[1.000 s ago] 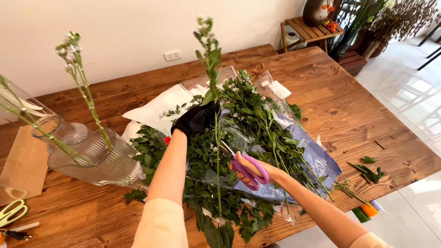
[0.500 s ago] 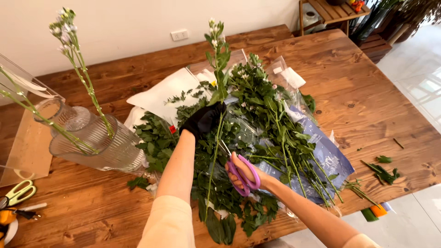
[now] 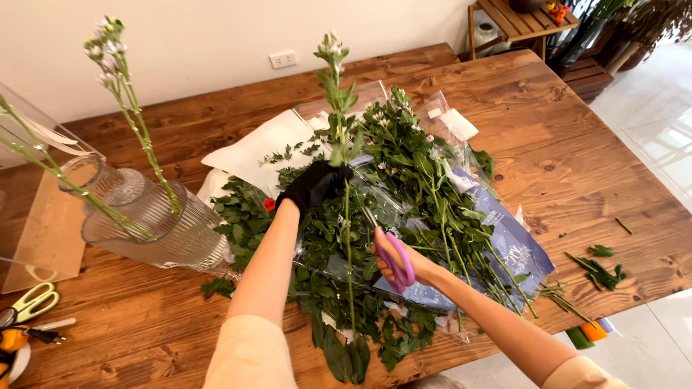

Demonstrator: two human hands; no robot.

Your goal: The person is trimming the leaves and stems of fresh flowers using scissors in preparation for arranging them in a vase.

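The left hand, in a black glove, is closed round a long flower stem and holds it upright above the table, the small pale buds at its top and the leafy end hanging down over the heap of greenery. The right hand grips purple-handled scissors, fingers through the loops, the blades pointing up at the stem just below the gloved fist; whether the blades are apart or together I cannot tell. Under both hands lies a pile of cut green stems on clear and blue wrapping, with white paper behind it. To the left a ribbed glass vase holds a few thin stems. Green-handled scissors lie at the near left edge of the wooden table
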